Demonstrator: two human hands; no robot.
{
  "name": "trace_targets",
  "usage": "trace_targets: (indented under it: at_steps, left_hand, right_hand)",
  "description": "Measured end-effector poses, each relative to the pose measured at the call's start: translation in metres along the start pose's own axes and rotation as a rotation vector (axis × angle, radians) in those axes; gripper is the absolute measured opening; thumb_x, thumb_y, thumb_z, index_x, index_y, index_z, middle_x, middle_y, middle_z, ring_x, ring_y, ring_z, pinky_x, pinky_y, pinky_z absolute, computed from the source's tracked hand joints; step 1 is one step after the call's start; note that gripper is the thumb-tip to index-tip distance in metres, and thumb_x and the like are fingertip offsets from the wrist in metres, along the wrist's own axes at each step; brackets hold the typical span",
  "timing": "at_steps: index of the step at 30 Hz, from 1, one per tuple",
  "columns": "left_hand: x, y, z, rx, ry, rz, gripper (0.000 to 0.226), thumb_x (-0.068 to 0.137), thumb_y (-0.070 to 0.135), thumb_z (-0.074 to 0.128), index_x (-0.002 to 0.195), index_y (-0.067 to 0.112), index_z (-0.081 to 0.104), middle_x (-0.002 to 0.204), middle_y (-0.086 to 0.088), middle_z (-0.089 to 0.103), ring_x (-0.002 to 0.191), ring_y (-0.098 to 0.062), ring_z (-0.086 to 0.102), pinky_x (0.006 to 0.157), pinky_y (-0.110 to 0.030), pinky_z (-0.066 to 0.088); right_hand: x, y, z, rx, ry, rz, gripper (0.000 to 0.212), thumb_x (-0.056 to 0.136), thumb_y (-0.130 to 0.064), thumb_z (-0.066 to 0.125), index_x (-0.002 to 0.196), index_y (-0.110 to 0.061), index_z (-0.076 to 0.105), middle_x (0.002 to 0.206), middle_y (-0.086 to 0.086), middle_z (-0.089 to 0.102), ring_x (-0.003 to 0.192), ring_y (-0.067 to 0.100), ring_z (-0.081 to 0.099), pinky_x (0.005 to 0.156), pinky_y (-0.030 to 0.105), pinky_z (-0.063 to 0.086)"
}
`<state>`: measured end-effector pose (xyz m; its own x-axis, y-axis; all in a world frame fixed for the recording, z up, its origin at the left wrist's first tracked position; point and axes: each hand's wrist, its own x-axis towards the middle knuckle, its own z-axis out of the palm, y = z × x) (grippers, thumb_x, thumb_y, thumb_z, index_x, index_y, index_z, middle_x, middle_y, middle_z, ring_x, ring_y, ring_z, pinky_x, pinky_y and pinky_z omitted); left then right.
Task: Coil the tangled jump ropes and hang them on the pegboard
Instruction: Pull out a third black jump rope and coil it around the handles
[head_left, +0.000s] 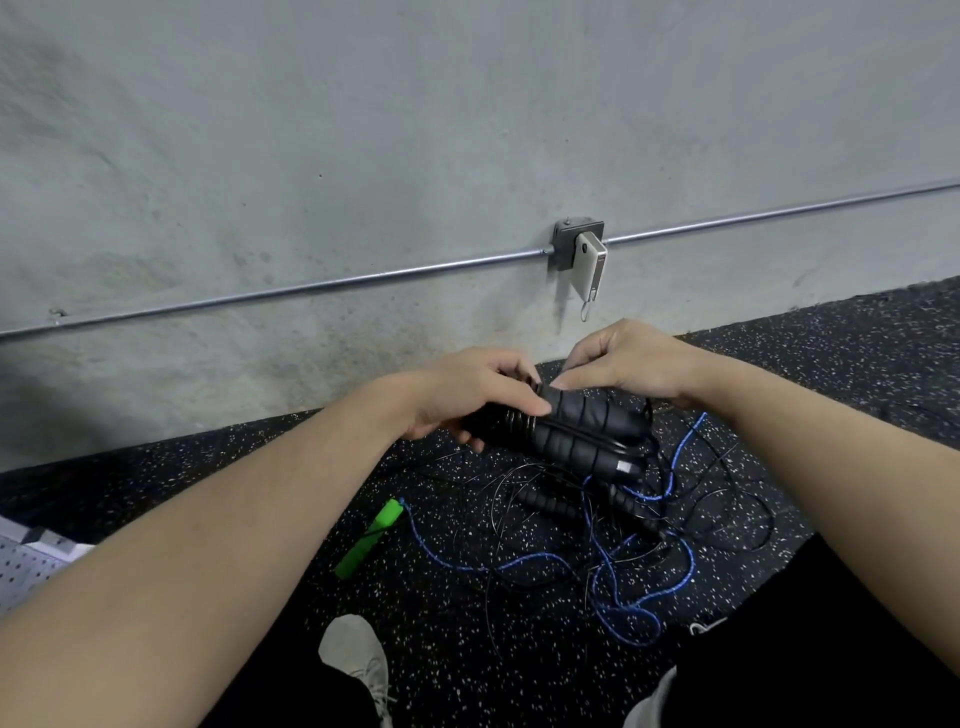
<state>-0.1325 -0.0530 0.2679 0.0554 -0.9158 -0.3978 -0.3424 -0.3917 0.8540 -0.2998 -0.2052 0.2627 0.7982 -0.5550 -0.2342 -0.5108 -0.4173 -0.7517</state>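
Observation:
My left hand grips the pair of black jump-rope handles, held side by side with thin black cord wound round them. My right hand pinches that cord just above the handles. Below on the floor lies a tangle: a blue rope with a green handle, and loose black cords with another black handle. The white pegboard shows at the lower left edge.
The black speckled rubber floor meets a grey concrete wall with a metal conduit and a junction box holding a white device. My white shoe and dark-trousered legs are at the bottom.

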Motion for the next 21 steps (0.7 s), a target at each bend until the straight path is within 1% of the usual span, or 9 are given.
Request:
trace_targets:
  at_steps: [3, 5, 7, 8, 10, 12, 15, 19, 21]
  left_hand:
    - [0.004, -0.002, 0.005, 0.156, 0.032, 0.023, 0.026, 0.091, 0.025, 0.074, 0.106, 0.014, 0.056, 0.082, -0.011, 0.069, 0.044, -0.017, 0.054, 0.038, -0.023, 0.036]
    - [0.007, -0.003, 0.01, 0.222, 0.073, 0.029, 0.031, 0.091, 0.027, 0.074, 0.109, 0.015, 0.052, 0.082, -0.01, 0.069, 0.045, -0.017, 0.056, 0.039, -0.025, 0.042]
    - [0.009, -0.003, 0.013, 0.227, 0.117, 0.025, 0.038, 0.092, 0.028, 0.073, 0.121, 0.019, 0.051, 0.09, -0.01, 0.069, 0.048, -0.017, 0.058, 0.041, -0.024, 0.047]
    - [0.01, -0.003, 0.013, 0.225, 0.126, 0.026, 0.042, 0.092, 0.028, 0.073, 0.128, 0.023, 0.051, 0.095, -0.01, 0.07, 0.049, -0.018, 0.059, 0.043, -0.024, 0.05]
    - [0.011, -0.003, 0.013, 0.243, 0.133, 0.035, 0.045, 0.094, 0.029, 0.071, 0.136, 0.031, 0.055, 0.096, -0.009, 0.073, 0.051, -0.02, 0.063, 0.047, -0.027, 0.054]
    - [0.012, -0.005, 0.014, 0.239, 0.168, 0.042, 0.039, 0.094, 0.031, 0.07, 0.132, 0.032, 0.062, 0.093, -0.007, 0.074, 0.053, -0.023, 0.067, 0.052, -0.031, 0.059]
    - [0.015, -0.008, 0.016, 0.214, 0.254, 0.041, 0.033, 0.094, 0.032, 0.069, 0.126, 0.033, 0.066, 0.092, -0.002, 0.072, 0.054, -0.025, 0.069, 0.056, -0.035, 0.062]
    - [0.015, -0.004, 0.018, 0.243, 0.313, 0.029, 0.027, 0.093, 0.033, 0.069, 0.119, 0.035, 0.067, 0.092, 0.002, 0.067, 0.057, -0.029, 0.071, 0.063, -0.043, 0.063]
    - [0.015, -0.004, 0.017, 0.284, 0.338, 0.024, 0.023, 0.092, 0.033, 0.069, 0.114, 0.034, 0.068, 0.094, 0.003, 0.068, 0.055, -0.028, 0.072, 0.061, -0.04, 0.062]
  right_hand:
    - [0.001, -0.003, 0.004, -0.041, 0.035, 0.005, 0.02, 0.068, -0.045, 0.088, 0.073, -0.028, 0.079, 0.06, -0.016, 0.063, 0.061, -0.003, 0.051, 0.063, 0.021, 0.038]
    - [0.001, -0.006, 0.005, -0.01, 0.047, 0.006, 0.02, 0.069, -0.043, 0.088, 0.073, -0.026, 0.079, 0.062, -0.012, 0.065, 0.058, -0.003, 0.051, 0.063, 0.022, 0.039]
    - [0.001, -0.007, 0.005, 0.025, 0.07, -0.007, 0.017, 0.071, -0.042, 0.087, 0.075, -0.027, 0.08, 0.074, -0.007, 0.074, 0.073, 0.002, 0.061, 0.074, 0.025, 0.046]
    - [0.0, -0.008, 0.004, 0.031, 0.078, -0.015, 0.014, 0.073, -0.041, 0.085, 0.077, -0.028, 0.081, 0.078, -0.01, 0.076, 0.08, 0.004, 0.065, 0.079, 0.026, 0.047]
    - [0.0, -0.01, 0.002, 0.023, 0.063, -0.023, 0.008, 0.081, -0.038, 0.081, 0.082, -0.03, 0.081, 0.078, -0.015, 0.076, 0.078, 0.001, 0.066, 0.077, 0.022, 0.046]
    - [-0.001, -0.01, 0.002, 0.037, 0.02, -0.023, 0.009, 0.088, -0.031, 0.074, 0.089, -0.026, 0.081, 0.069, -0.011, 0.073, 0.062, 0.004, 0.061, 0.063, 0.019, 0.044]
    - [-0.002, -0.01, 0.002, 0.121, -0.05, -0.022, 0.014, 0.095, -0.019, 0.066, 0.1, -0.02, 0.079, 0.055, -0.006, 0.053, 0.048, 0.009, 0.042, 0.045, 0.018, 0.034]
    - [-0.001, -0.01, 0.003, 0.175, -0.034, 0.021, 0.021, 0.093, -0.022, 0.069, 0.113, -0.022, 0.061, 0.058, -0.005, 0.05, 0.046, 0.008, 0.04, 0.044, 0.022, 0.031]
    - [-0.003, -0.01, 0.004, 0.131, -0.051, 0.052, 0.023, 0.092, -0.033, 0.071, 0.104, -0.019, 0.057, 0.057, -0.004, 0.05, 0.045, 0.01, 0.039, 0.044, 0.023, 0.032]
